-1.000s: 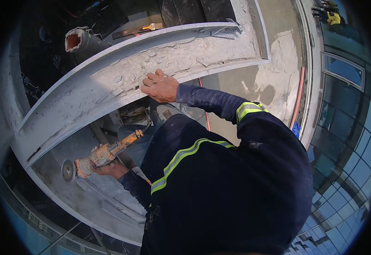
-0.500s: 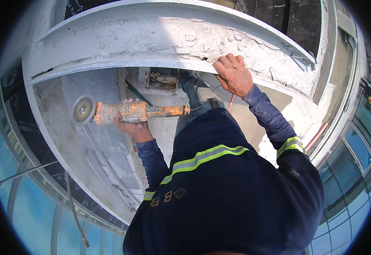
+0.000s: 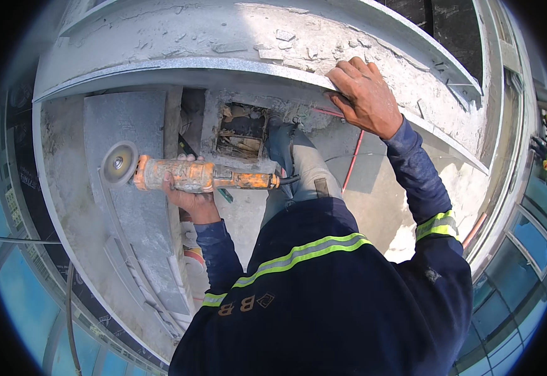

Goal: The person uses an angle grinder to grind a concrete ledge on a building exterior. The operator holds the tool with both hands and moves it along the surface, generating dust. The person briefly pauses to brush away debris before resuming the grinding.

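My left hand [image 3: 189, 195] is closed round the orange, dust-coated body of an angle grinder [image 3: 239, 180]. Its round disc [image 3: 119, 163] points to the left, away from my body, and a dark cord leaves the other end near my waist. Higher up and to the right, my right hand [image 3: 366, 95] is hooked over the rim of a dusty grey ledge [image 3: 223, 64], fingers curled on top and thumb underneath. Stone chips [image 3: 284, 35] and pale dust lie on that ledge beside the hand.
Below the ledge a rough square opening [image 3: 243, 130] shows rubble inside. A long grey panel [image 3: 129, 125] stands at the left under the disc. A red hose or pipe [image 3: 353, 161] runs beside my leg. Glass panes [image 3: 524, 241] border the right, and a person in gloves shows at the far right.
The ledge has shifted upward in view, exposing more of the square opening and floor. My right hand sits slightly farther right on its rim. The grinder stays in my left hand.
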Action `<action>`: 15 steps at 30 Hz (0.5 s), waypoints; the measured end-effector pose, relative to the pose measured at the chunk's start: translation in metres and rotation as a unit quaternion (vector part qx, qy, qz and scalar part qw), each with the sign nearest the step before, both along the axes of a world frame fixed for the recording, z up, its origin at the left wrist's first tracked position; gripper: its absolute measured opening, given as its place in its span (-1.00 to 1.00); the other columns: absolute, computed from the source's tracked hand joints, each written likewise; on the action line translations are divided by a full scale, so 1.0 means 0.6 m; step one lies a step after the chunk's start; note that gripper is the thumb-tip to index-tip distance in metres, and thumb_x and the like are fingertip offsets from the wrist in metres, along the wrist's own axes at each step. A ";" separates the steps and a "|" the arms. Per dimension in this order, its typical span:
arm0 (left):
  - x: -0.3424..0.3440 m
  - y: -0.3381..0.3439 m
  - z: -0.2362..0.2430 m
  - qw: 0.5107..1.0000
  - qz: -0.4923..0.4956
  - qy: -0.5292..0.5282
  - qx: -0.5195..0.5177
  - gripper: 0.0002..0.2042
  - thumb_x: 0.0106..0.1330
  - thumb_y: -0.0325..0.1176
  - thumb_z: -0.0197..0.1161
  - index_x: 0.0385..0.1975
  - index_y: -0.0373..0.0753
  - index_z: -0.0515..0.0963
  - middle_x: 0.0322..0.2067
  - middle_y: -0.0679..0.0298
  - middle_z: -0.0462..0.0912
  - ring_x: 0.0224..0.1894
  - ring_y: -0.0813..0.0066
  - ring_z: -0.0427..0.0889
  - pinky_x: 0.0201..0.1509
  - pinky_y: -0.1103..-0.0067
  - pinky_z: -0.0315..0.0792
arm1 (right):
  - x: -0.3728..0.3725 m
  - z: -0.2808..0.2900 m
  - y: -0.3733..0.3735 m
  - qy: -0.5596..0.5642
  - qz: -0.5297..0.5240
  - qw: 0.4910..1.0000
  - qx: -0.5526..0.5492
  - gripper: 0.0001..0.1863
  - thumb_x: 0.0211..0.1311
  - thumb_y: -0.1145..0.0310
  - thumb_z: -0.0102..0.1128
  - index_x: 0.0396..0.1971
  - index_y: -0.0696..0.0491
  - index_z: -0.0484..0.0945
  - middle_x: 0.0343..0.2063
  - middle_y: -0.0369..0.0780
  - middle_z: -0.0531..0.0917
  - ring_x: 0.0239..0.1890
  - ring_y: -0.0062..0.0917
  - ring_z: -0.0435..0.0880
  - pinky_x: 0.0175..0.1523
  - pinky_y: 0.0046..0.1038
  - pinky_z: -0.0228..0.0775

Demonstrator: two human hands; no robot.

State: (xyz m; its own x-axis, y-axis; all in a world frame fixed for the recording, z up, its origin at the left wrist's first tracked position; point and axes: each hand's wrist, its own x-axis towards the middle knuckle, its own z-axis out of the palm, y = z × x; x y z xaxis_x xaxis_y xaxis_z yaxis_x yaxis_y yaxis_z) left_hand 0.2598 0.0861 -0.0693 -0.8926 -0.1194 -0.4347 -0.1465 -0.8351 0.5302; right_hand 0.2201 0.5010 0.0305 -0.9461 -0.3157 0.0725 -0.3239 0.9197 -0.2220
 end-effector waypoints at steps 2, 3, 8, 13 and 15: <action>0.015 -0.021 -0.027 0.997 -0.040 0.051 0.038 -0.52 0.22 -0.10 0.30 -0.02 -0.35 0.42 -0.21 -0.02 0.51 -0.09 0.06 0.58 0.05 0.03 0.56 | -0.003 -0.022 0.002 0.065 0.005 0.998 0.024 -0.66 0.19 0.23 0.35 -0.11 -0.01 0.47 -0.20 -0.26 0.56 -0.04 -0.31 0.51 0.04 -0.20 0.31; 0.022 -0.028 -0.036 0.994 -0.060 0.079 0.055 -0.51 0.22 -0.10 0.31 -0.01 -0.34 0.41 -0.21 -0.01 0.50 -0.10 0.07 0.59 0.04 0.03 0.56 | -0.002 -0.016 0.004 0.065 -0.001 0.997 0.041 -0.63 0.22 0.19 0.33 -0.06 -0.01 0.47 -0.19 -0.23 0.60 -0.01 -0.30 0.54 0.06 -0.19 0.33; 0.090 -0.057 -0.072 0.985 -0.017 0.163 0.048 -0.52 0.19 -0.11 0.32 -0.02 -0.29 0.41 -0.20 0.04 0.51 -0.10 0.09 0.56 0.02 0.07 0.56 | -0.064 -0.030 -0.010 0.059 -0.037 0.997 0.046 -0.35 0.26 -0.16 0.25 0.12 0.08 0.57 -0.06 -0.01 0.64 -0.02 -0.12 0.60 0.07 -0.16 0.43; 0.188 -0.065 -0.074 0.981 -0.019 0.158 0.108 -0.52 0.20 -0.09 0.30 -0.02 -0.30 0.41 -0.23 0.05 0.52 -0.14 0.07 0.59 -0.02 0.07 0.58 | -0.068 -0.021 -0.016 0.047 -0.071 0.996 0.015 -0.47 0.12 -0.03 0.29 -0.05 0.06 0.58 -0.19 0.06 0.67 -0.05 -0.04 0.65 0.02 -0.04 0.43; 0.201 -0.049 -0.061 0.975 -0.012 0.179 0.128 -0.52 0.20 -0.09 0.29 -0.03 -0.31 0.40 -0.24 0.06 0.52 -0.15 0.08 0.60 -0.04 0.07 0.59 | -0.057 -0.022 0.014 0.068 -0.083 0.994 0.011 -0.46 0.09 0.00 0.30 -0.03 0.06 0.58 -0.15 0.08 0.67 -0.03 -0.02 0.65 0.05 -0.05 0.42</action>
State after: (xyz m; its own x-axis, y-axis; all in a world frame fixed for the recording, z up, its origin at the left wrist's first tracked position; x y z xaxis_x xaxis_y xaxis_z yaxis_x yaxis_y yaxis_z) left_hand 0.3804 0.0565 -0.1062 -0.9939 -0.0258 -0.1069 -0.0104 -0.9458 0.3247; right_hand 0.1862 0.5091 0.0170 -0.9672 -0.1586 0.1982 -0.1927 0.9670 -0.1665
